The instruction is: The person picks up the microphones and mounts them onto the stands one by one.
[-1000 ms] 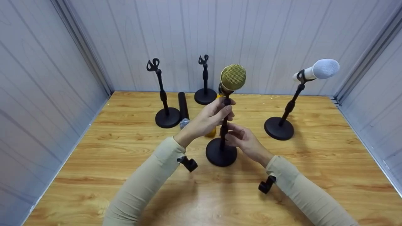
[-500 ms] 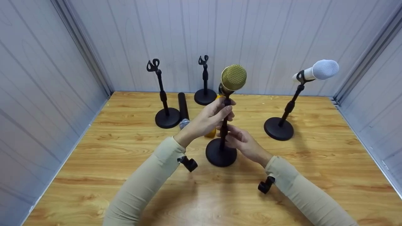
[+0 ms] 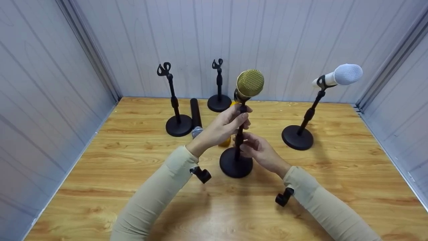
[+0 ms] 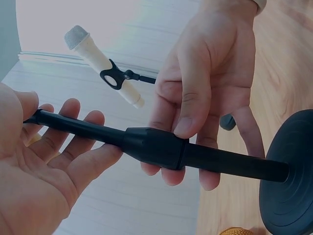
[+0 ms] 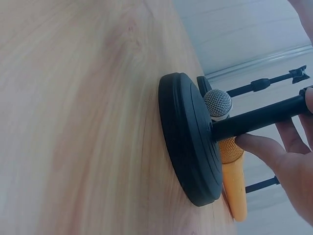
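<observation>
A gold-headed microphone (image 3: 250,83) sits in the clip of a black microphone stand (image 3: 236,162), upright on the table. My left hand (image 3: 222,126) holds the stand's upper pole just below the clip. Lower down, my right hand (image 3: 262,150) grips the pole's thick collar (image 4: 155,148), its thumb lying against the collar in the left wrist view. In the right wrist view, the stand's round base (image 5: 188,139) rests on the wood, and a yellow microphone (image 5: 234,188) lies behind it, mostly hidden by my left hand in the head view.
Two stands with bare clips, one at left (image 3: 179,125) and one farther back (image 3: 219,102), stand on the table. A black microphone (image 3: 195,113) with a silver head lies between them. At right, another stand (image 3: 297,137) bears a white microphone (image 3: 346,74). Panel walls (image 3: 267,40) enclose the table.
The right hand's fingers have shifted very slightly at the collar. Otherwise both hands keep their places, and the stand with the gold-headed microphone stays put.
</observation>
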`<state>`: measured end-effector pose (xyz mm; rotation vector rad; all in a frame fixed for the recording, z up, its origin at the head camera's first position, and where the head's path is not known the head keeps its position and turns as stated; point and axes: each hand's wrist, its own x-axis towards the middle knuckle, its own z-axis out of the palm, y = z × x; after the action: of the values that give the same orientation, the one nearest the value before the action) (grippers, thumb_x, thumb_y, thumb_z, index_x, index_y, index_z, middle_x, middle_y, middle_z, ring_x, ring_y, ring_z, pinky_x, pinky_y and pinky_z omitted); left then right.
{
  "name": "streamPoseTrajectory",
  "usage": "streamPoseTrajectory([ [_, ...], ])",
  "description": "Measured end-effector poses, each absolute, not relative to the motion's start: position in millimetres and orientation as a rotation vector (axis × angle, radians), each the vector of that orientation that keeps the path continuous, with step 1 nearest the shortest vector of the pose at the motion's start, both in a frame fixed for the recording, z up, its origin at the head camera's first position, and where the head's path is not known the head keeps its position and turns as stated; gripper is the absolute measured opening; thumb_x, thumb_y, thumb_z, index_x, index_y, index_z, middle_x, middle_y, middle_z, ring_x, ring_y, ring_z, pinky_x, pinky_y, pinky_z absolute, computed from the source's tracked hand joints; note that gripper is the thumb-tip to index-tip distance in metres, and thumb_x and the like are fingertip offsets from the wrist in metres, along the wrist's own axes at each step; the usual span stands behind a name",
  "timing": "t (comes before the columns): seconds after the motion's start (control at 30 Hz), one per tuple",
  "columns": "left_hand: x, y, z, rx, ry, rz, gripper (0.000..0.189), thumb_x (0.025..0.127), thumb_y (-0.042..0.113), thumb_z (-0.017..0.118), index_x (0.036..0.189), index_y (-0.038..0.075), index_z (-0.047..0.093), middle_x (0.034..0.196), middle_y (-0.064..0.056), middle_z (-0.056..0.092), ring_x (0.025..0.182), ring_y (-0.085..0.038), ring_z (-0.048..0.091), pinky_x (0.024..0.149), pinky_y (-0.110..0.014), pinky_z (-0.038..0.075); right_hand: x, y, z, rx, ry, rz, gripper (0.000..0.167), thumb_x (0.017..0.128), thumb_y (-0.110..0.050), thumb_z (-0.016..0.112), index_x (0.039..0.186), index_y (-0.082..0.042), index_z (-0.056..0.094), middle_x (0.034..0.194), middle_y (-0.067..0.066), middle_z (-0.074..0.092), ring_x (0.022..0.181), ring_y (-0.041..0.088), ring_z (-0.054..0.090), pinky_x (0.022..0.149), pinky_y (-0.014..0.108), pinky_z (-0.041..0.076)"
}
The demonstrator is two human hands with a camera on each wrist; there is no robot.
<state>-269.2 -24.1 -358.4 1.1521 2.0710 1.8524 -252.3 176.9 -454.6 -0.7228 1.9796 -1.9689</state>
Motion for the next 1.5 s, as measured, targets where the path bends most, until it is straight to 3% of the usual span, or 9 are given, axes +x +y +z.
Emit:
streamPoseTrajectory([
  [0.3,-270.7,-23.0,-360.0,1.182,2.101,1.844,0.029,0.11,0.021,0.045,0.13,0.001,0.053,0.104,-0.025,0.062,0.097,-0.026,0.063,0.089,-0.037,0.052,-252.7,179.6,-456.1,-0.85,1.856,-2.021,0.046,0.109,-0.013,0.049,0.152,-0.003,0.041,0.143,0.017,0.054,0.135,0.046,0.044,0.103,0.056,0.046],
  [0.5,-269.8,-24.2,-361.3,1.155,2.109,1.846,0.027,0.11,0.024,0.045,0.124,0.002,0.054,0.101,-0.02,0.062,0.094,-0.036,0.061,0.076,-0.035,0.051,-254.7,179.1,-454.8,-0.839,1.85,-2.001,0.049,0.109,-0.014,0.049,0.154,0.0,0.036,0.144,0.021,0.051,0.133,0.038,0.05,0.103,0.055,0.046],
  [0.6,-269.9,-25.0,-361.5,1.145,2.12,1.852,0.026,0.11,0.024,0.046,0.123,0.003,0.055,0.099,-0.016,0.063,0.095,-0.041,0.061,0.076,-0.036,0.051,-257.6,178.9,-454.0,-0.84,1.843,-1.973,0.05,0.109,-0.015,0.049,0.154,0.001,0.034,0.147,0.023,0.046,0.133,0.032,0.051,0.104,0.055,0.045],
  [0.9,-270.6,-24.7,-362.4,1.129,2.126,1.849,0.025,0.109,0.025,0.047,0.119,0.004,0.055,0.098,-0.016,0.063,0.094,-0.035,0.062,0.082,-0.039,0.052,-261.1,179.7,-453.7,-0.827,1.832,-1.936,0.049,0.108,-0.017,0.05,0.151,0.001,0.034,0.145,0.022,0.046,0.134,0.032,0.05,0.104,0.055,0.045],
  [1.03,-270.5,-26.2,-362.0,1.134,2.113,1.848,0.024,0.109,0.026,0.047,0.115,0.004,0.055,0.098,-0.016,0.063,0.091,-0.033,0.06,0.079,-0.037,0.051,-259.4,179.6,-458.8,-0.836,1.864,-1.978,0.032,0.107,-0.016,0.052,0.133,0.001,0.044,0.134,0.018,0.05,0.129,0.036,0.053,0.099,0.055,0.048],
  [1.17,-272.0,-29.6,-362.4,1.149,2.075,1.848,0.021,0.109,0.025,0.047,0.112,0.006,0.055,0.098,-0.016,0.062,0.091,-0.034,0.058,0.081,-0.038,0.052,-258.6,182.3,-465.4,-0.839,1.901,-1.996,0.023,0.107,-0.009,0.052,0.123,0.001,0.038,0.134,0.018,0.045,0.129,0.042,0.052,0.098,0.057,0.049],
  [1.33,-271.6,-30.8,-364.4,1.176,2.032,1.845,0.02,0.109,0.024,0.048,0.114,0.006,0.055,0.098,-0.018,0.062,0.095,-0.04,0.058,0.085,-0.039,0.053,-257.5,180.6,-459.7,-0.848,1.954,-1.908,0.048,0.106,-0.014,0.054,0.15,-0.003,0.035,0.147,0.023,0.043,0.132,0.037,0.05,0.103,0.05,0.048],
  [1.5,-271.7,-30.2,-364.3,1.187,2.096,1.84,0.02,0.109,0.024,0.049,0.113,0.006,0.056,0.097,-0.015,0.064,0.093,-0.039,0.06,0.082,-0.038,0.053,-256.9,174.3,-454.8,-0.872,2.011,-1.892,0.046,0.107,-0.017,0.054,0.149,-0.001,0.043,0.134,0.02,0.059,0.126,0.039,0.056,0.098,0.049,0.052],
])
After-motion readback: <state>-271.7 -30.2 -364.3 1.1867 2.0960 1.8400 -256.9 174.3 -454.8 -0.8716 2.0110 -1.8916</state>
